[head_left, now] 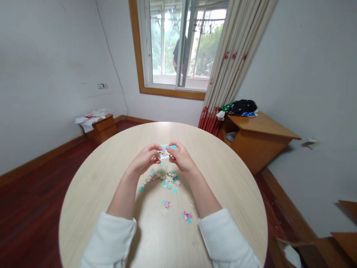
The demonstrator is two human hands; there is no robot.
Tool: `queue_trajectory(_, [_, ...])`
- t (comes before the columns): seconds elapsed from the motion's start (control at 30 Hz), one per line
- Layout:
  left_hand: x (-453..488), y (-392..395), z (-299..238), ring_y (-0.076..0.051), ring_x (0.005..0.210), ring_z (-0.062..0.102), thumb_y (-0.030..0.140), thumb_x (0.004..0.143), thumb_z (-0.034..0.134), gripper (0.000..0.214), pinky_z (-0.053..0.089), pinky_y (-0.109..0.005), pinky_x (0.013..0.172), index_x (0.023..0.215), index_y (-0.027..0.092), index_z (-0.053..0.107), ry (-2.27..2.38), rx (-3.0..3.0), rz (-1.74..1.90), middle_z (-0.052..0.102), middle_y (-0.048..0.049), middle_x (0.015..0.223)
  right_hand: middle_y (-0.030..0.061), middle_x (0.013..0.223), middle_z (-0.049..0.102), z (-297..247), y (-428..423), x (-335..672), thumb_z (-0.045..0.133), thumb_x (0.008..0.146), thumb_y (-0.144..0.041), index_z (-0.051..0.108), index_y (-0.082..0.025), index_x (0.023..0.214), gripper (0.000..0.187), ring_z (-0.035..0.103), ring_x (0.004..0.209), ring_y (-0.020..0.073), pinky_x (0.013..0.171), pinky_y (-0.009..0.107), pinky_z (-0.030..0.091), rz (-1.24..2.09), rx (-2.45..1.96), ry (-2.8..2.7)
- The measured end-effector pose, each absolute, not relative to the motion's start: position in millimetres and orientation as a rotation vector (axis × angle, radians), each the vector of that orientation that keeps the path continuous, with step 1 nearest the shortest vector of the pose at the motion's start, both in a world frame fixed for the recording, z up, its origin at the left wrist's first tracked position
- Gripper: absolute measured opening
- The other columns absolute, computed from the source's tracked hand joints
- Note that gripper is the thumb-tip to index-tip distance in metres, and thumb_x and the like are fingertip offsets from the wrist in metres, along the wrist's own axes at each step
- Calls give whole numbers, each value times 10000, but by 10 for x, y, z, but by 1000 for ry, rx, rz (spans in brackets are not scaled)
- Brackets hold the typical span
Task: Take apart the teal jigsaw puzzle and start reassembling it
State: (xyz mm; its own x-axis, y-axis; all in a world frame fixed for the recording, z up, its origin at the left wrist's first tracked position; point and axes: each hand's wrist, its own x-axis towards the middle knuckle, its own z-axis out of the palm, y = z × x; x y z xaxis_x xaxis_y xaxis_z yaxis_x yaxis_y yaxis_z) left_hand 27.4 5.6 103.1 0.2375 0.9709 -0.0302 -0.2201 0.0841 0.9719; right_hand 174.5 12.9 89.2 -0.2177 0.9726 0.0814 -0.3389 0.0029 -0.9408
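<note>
Watching remotely, I have my left hand (147,158) and right hand (181,157) pinching opposite sides of a small white-bordered blue-and-pink picture card (164,152), probably to steady it. It is beyond the far edge of the heaped turquoise, pink and beige cardboard puzzle pieces (159,175), likely leaving them uncovered on the round pale-wood tabletop (103,178).

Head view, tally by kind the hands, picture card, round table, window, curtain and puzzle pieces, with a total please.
Left hand and right hand: 2
Picture card: 1
Round table: 1
Window: 1
Curtain: 1
Puzzle pieces: too overlapped to count
Total without pieces: 6
</note>
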Motion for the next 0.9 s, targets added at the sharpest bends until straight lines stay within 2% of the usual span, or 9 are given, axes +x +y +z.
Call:
queue_trajectory(0.1, [306,36,1037,-55,463,382,200,579,669,163,395,-192,481,682,174,546,868,1089,1012,434,73,520,-121,468,473,893,128,1739,785,528,-472,425,-223,778,504,326,386,25,416,159,218,1470,-804,-1145])
queue_trajectory(0.27, [349,21,1030,-61,506,386,352,610,732,266,328,-189,466,665,161,555,846,1181,966,445,52,586,-117,478,478,873,132,1725,762,562,-492,423,-224,771,480,324,390,29,416,165,227,1441,-799,-1195])
queue_trajectory(0.53, [327,77,978,-65,510,377,362,569,738,310,306,-205,493,571,160,503,948,1302,1053,444,46,563,-113,497,487,879,137,1752,725,610,-433,468,-215,848,413,388,442,54,470,185,286,1356,-817,-1265])
queue_trajectory(0.77, [327,101,962,-69,470,396,400,576,719,324,328,-213,481,550,170,492,1003,1411,1153,442,52,514,-134,471,414,859,167,1739,663,644,-389,457,-214,840,334,339,431,59,470,201,253,1194,-843,-1377])
queue_trajectory(0.9, [322,128,933,-83,460,393,432,640,660,314,305,-214,468,570,175,492,1132,1577,1189,438,56,481,-128,482,410,853,185,1706,609,651,-394,465,-213,835,296,348,427,67,456,207,229,1056,-936,-1442])
